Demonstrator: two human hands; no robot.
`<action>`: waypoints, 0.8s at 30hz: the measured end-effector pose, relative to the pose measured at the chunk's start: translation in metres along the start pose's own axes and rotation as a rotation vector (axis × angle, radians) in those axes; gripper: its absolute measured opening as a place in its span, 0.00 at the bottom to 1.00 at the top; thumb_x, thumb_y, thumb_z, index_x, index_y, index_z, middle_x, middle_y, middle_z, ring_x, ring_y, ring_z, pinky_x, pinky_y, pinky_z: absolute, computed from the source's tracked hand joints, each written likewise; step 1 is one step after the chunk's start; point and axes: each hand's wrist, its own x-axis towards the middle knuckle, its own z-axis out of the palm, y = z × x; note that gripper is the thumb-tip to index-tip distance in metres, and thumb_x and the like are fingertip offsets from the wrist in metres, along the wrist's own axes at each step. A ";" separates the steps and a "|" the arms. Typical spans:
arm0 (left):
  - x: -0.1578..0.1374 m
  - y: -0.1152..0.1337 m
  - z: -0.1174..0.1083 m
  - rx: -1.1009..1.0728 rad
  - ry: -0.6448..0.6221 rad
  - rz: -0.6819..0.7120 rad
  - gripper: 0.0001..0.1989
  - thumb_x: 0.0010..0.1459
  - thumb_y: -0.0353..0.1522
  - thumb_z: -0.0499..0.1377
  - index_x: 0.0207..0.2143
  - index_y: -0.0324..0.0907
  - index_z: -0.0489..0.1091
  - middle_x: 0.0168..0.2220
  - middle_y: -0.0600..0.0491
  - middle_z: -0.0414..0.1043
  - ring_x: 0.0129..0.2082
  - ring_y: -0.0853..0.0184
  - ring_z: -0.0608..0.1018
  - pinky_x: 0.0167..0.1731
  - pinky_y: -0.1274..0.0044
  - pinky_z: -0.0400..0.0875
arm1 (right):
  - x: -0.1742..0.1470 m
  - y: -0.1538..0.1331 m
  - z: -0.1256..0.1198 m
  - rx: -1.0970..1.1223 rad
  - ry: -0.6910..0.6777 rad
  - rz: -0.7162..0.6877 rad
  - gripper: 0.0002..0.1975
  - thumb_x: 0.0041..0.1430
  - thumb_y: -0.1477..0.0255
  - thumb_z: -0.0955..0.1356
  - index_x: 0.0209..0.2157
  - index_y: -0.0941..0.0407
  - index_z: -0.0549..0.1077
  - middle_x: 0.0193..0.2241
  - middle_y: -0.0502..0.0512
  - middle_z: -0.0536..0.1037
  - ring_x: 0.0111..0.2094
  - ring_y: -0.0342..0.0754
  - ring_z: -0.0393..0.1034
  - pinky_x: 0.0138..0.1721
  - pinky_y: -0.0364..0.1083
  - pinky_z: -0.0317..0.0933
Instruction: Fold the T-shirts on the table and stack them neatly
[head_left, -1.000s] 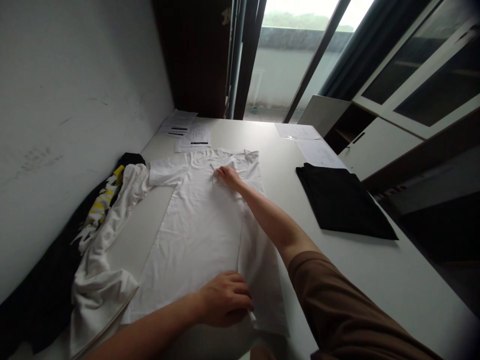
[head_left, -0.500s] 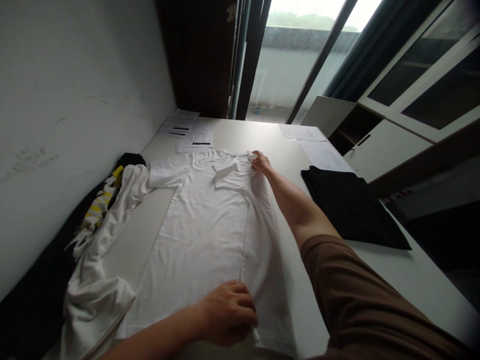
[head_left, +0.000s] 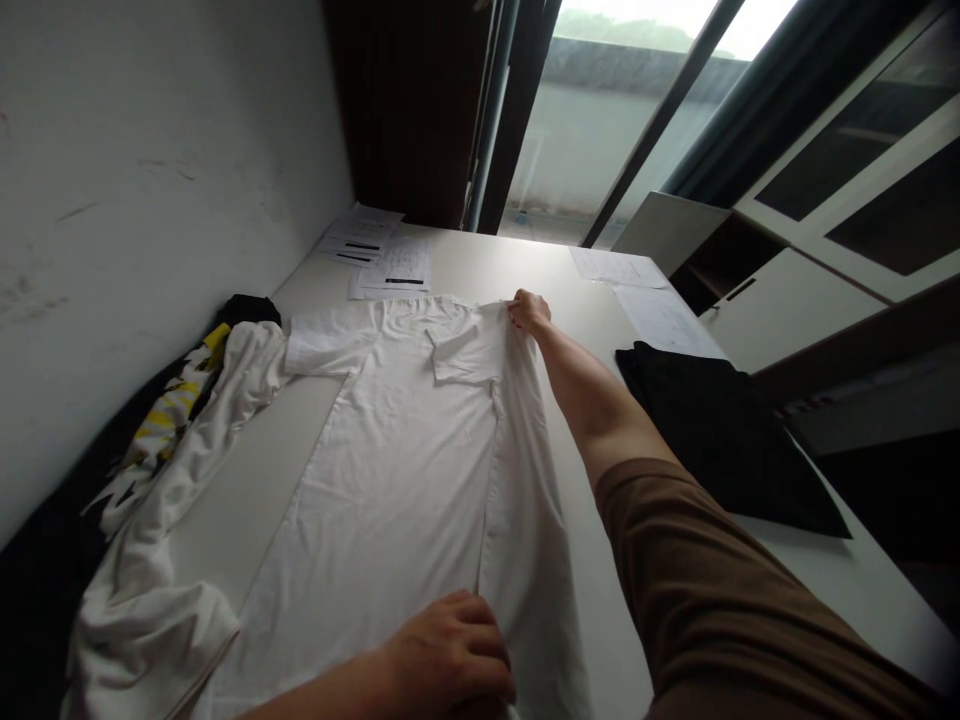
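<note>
A white T-shirt (head_left: 405, 460) lies spread on the white table, its collar end away from me. Its right side is turned inward, with that sleeve lying over the body of the shirt. At the far right corner, by the shoulder, my right hand (head_left: 529, 312) pinches the fabric. My left hand (head_left: 454, 655) is closed on the shirt's near edge toward the hem, low in the picture. Its fingertips and part of the hem are hidden.
Crumpled clothes, among them a whitish garment (head_left: 172, 560) and a yellow-patterned one (head_left: 176, 410), lie along the left wall. A folded black garment (head_left: 727, 430) rests at right. Paper sheets (head_left: 382, 255) lie at the far left, others (head_left: 652, 300) at the far right.
The view has shifted slightly, and the left hand sits a little lower in the picture. Both hands keep their hold on the T-shirt, whose folded side looks pulled straighter.
</note>
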 end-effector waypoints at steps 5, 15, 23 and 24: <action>-0.001 -0.002 0.005 0.053 -0.004 -0.006 0.06 0.66 0.40 0.63 0.40 0.49 0.73 0.38 0.56 0.78 0.43 0.65 0.74 0.46 0.71 0.62 | -0.005 -0.007 0.001 0.016 0.028 0.038 0.16 0.68 0.65 0.63 0.52 0.54 0.75 0.45 0.63 0.81 0.42 0.54 0.73 0.42 0.48 0.63; -0.003 0.007 -0.011 0.107 0.051 -0.010 0.08 0.63 0.41 0.64 0.42 0.50 0.75 0.46 0.57 0.78 0.60 0.58 0.68 0.70 0.53 0.37 | -0.079 -0.030 0.027 -0.097 -0.025 -0.237 0.30 0.69 0.58 0.62 0.67 0.55 0.61 0.64 0.68 0.65 0.65 0.62 0.56 0.63 0.57 0.50; -0.003 0.008 -0.001 0.181 -0.024 -0.029 0.08 0.64 0.40 0.61 0.36 0.45 0.72 0.32 0.54 0.73 0.34 0.66 0.72 0.43 0.72 0.68 | -0.104 -0.049 0.012 -0.141 -0.154 -0.270 0.27 0.70 0.57 0.61 0.64 0.54 0.66 0.67 0.66 0.62 0.67 0.62 0.54 0.65 0.60 0.48; -0.003 0.007 0.002 0.207 -0.032 -0.035 0.07 0.63 0.38 0.61 0.35 0.45 0.72 0.31 0.55 0.72 0.32 0.66 0.71 0.39 0.73 0.67 | -0.108 -0.058 0.010 -0.127 -0.128 -0.302 0.25 0.70 0.58 0.61 0.63 0.54 0.67 0.65 0.65 0.65 0.65 0.61 0.58 0.64 0.59 0.50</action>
